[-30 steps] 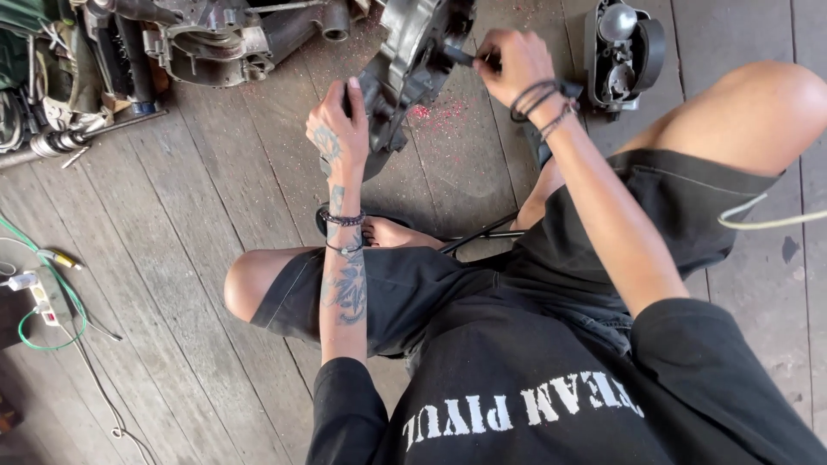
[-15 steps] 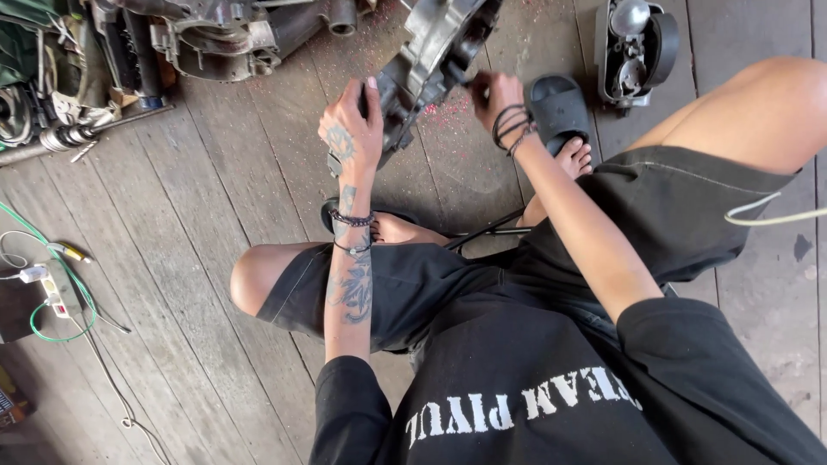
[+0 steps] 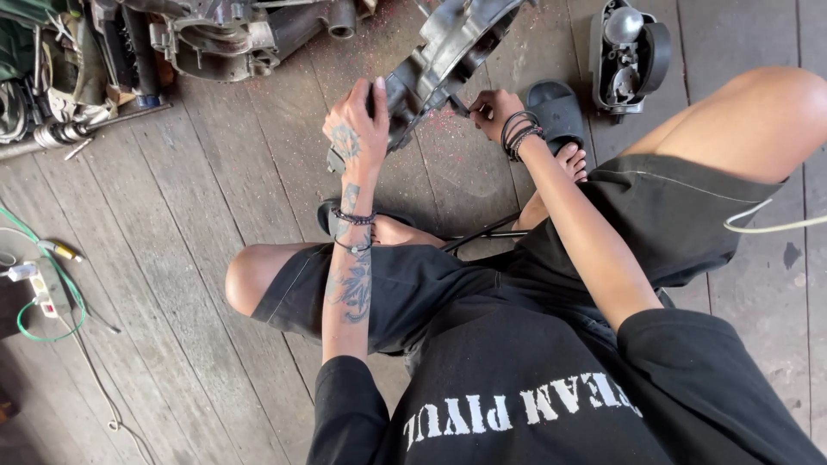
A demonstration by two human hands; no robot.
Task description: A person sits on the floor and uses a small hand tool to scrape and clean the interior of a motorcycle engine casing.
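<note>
Steadying hold: left hand (image 3: 357, 129) is wrapped over the lower edge of a dark metal engine casing (image 3: 444, 56), fingers closed on it, casing tilted up off the wooden floor (image 3: 215, 215).
Working hand: right hand (image 3: 495, 108) is pinched together on a small tool or part at the casing's underside; too small to tell which.
Casing position: held in the air in front of the sitting person, between both hands, upper end running out of the top of the head view.
Floor under it: reddish grit on the boards below the casing; judged to be scrapings.
Doing it well: keep the left grip firm so the casing does not swing; press the right hand away from the left fingers, which sit close to the work point; keep the foot in the black sandal (image 3: 556, 108) out from under the casing.
Nearby: second grey engine block (image 3: 233, 34) at top left; small dark housing with a round bulb (image 3: 629, 52) at top right, well apart from the hands.
Left edge: green wire (image 3: 52, 323) on the floor.
</note>
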